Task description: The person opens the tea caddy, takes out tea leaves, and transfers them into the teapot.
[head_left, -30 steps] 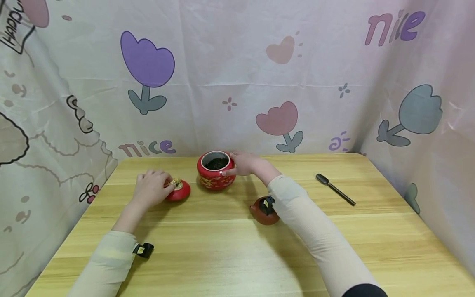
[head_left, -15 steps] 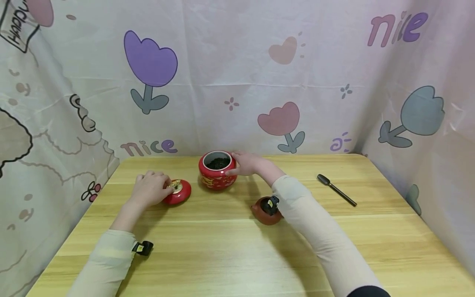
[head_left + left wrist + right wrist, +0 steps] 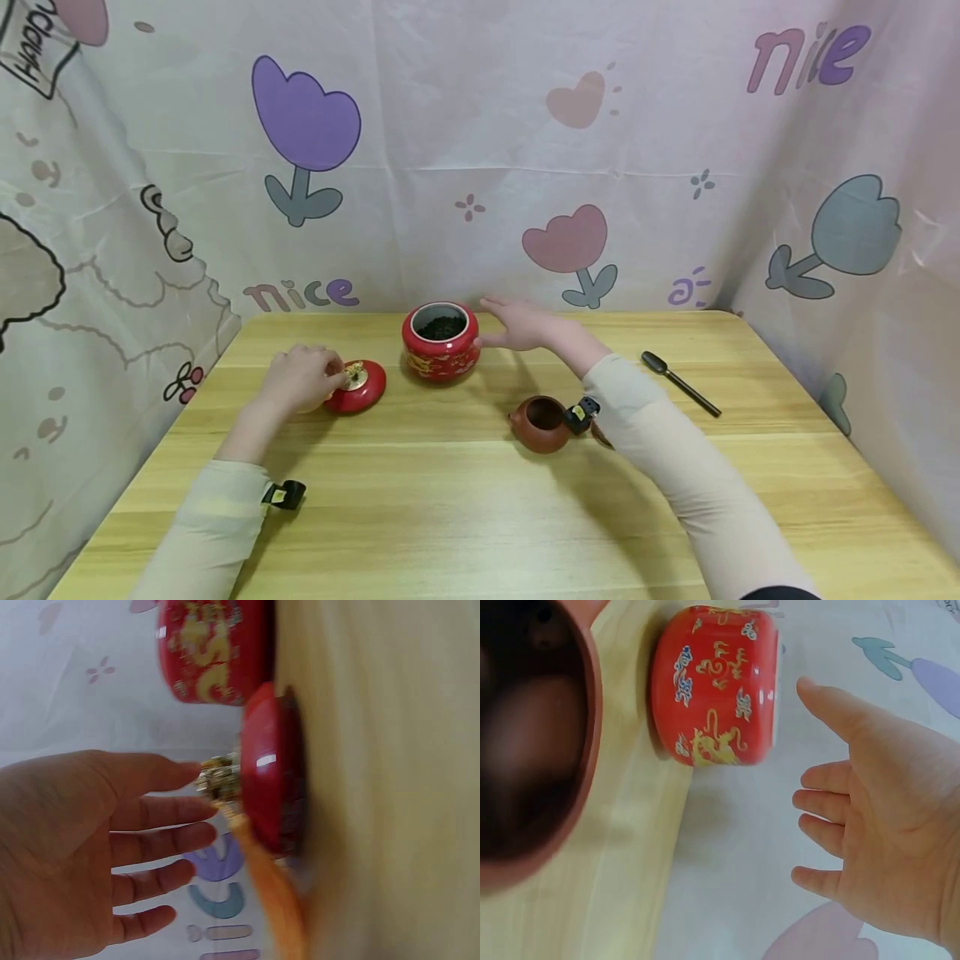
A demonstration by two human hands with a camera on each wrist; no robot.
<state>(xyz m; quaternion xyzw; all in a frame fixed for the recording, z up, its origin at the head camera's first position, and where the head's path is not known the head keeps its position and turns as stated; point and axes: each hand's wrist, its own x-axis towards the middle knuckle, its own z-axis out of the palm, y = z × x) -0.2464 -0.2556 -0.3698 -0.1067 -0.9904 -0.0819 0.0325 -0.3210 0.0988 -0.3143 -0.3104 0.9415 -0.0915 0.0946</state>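
A round red lid (image 3: 357, 388) with a gold knob (image 3: 219, 778) and an orange tassel (image 3: 271, 896) lies on the table at left. My left hand (image 3: 302, 379) is beside it, thumb and forefinger tips right at the knob, the other fingers extended. Right of the lid stands a red jar (image 3: 441, 346) with gold dragon decoration, uncovered, dark loose leaves (image 3: 442, 327) inside. My right hand (image 3: 517, 323) hovers at the jar's right side, fingers spread and holding nothing; the right wrist view shows a gap between the hand and the jar (image 3: 716, 686).
A small brown clay teapot (image 3: 538, 435) without its lid stands under my right wrist, a brown piece (image 3: 602, 435) partly hidden by the sleeve beside it. Farther right lies a black scoop (image 3: 678, 383). A printed cloth (image 3: 450, 108) hangs along the table's back edge.
My right hand has let go of the jar and drawn off to the right, uncovering the teapot's mouth. The left hand's fingers have loosened at the lid's knob; the lid now lies flat.
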